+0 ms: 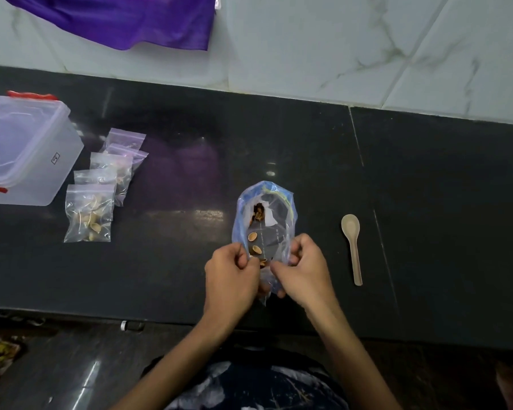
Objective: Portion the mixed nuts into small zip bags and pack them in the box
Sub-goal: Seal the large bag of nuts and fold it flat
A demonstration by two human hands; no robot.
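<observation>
Black counter under everything. Big clear bag lies in middle, near front edge, few nuts inside. Left hand pinches bag's near end, fingers curled tight. Right hand pinches same end, just beside left. Small zip bags with nuts lie in row at left, touching each other. Clear box, red clips, lid on, just beside them. Tan spoon lies right of big bag, apart from it

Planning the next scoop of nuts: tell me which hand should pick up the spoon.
Right. The wooden spoon lies on the counter just right of the right hand, nothing between. The left hand would have to cross the large nut bag both hands now grip.
</observation>
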